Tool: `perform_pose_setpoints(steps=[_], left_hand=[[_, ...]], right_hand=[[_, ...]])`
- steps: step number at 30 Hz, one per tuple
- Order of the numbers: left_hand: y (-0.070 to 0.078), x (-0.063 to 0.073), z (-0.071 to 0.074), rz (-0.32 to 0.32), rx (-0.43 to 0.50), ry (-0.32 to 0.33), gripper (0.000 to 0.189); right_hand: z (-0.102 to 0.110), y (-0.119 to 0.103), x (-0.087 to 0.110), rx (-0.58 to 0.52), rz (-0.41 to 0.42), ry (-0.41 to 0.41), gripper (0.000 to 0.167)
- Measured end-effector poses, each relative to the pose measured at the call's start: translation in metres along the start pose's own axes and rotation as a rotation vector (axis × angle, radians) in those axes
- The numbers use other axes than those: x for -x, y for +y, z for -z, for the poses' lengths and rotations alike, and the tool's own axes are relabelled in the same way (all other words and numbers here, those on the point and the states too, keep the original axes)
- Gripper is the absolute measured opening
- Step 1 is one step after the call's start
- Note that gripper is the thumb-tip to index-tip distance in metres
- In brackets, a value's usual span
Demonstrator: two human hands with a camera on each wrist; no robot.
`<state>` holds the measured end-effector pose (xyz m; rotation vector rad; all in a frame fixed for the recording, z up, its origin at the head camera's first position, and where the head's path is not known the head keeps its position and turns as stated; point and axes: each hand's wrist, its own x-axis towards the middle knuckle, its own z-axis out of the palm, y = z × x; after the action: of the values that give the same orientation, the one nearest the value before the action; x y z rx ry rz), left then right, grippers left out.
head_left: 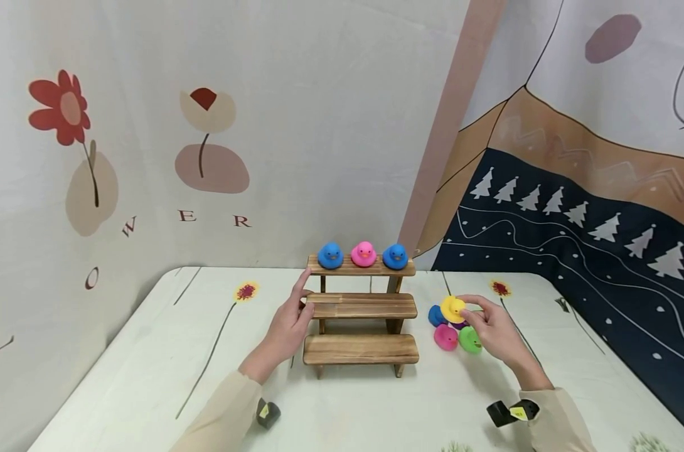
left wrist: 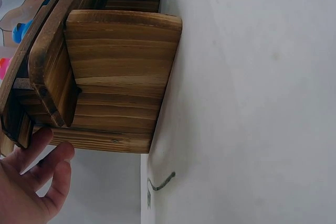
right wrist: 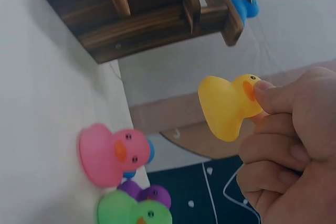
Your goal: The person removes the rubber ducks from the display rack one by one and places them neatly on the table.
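Observation:
My right hand (head_left: 496, 329) pinches a yellow rubber duck (right wrist: 228, 103) by its head, between thumb and fingers, above the tabletop. Below it sit a pink duck (head_left: 446, 337), a green duck (head_left: 470, 340), a blue duck (head_left: 437, 316) and a mostly hidden purple duck (right wrist: 152, 194). My left hand (head_left: 285, 326) touches the left side of a three-tier wooden stand (head_left: 361, 348), index finger reaching up to the top tier. On that tier stand a blue duck (head_left: 331, 256), a pink duck (head_left: 363, 254) and another blue duck (head_left: 395, 257), side by side.
The stand's lower two tiers, such as the middle tier (head_left: 364, 306), bear no ducks. A pale cloth with printed flowers covers the table (head_left: 167, 351). Behind it hangs a printed curtain (head_left: 319, 125). Black devices (head_left: 511, 413) are at both wrists.

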<state>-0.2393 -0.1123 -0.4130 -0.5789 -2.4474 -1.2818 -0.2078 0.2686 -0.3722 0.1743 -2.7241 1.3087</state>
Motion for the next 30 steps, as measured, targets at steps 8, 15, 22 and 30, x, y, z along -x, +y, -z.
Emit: perform_pose_setpoints(steps=[8, 15, 22, 30], left_hand=[[-0.001, 0.0, 0.0, -0.014, -0.004, 0.006, 0.062], [0.0, -0.001, -0.001, -0.012, -0.012, 0.003, 0.062], [0.001, -0.002, 0.0, 0.001, 0.005, -0.009, 0.062], [0.001, -0.001, 0.0, 0.015, -0.001, -0.009, 0.063]], right_hand=[[0.013, 0.012, 0.002, 0.054, -0.028, 0.019, 0.038], [0.029, 0.027, 0.004, 0.08, -0.077, -0.02, 0.039], [0.046, 0.05, 0.006, 0.075, -0.061, -0.055, 0.04], [0.059, 0.075, 0.01, 0.009, -0.009, -0.116, 0.039]])
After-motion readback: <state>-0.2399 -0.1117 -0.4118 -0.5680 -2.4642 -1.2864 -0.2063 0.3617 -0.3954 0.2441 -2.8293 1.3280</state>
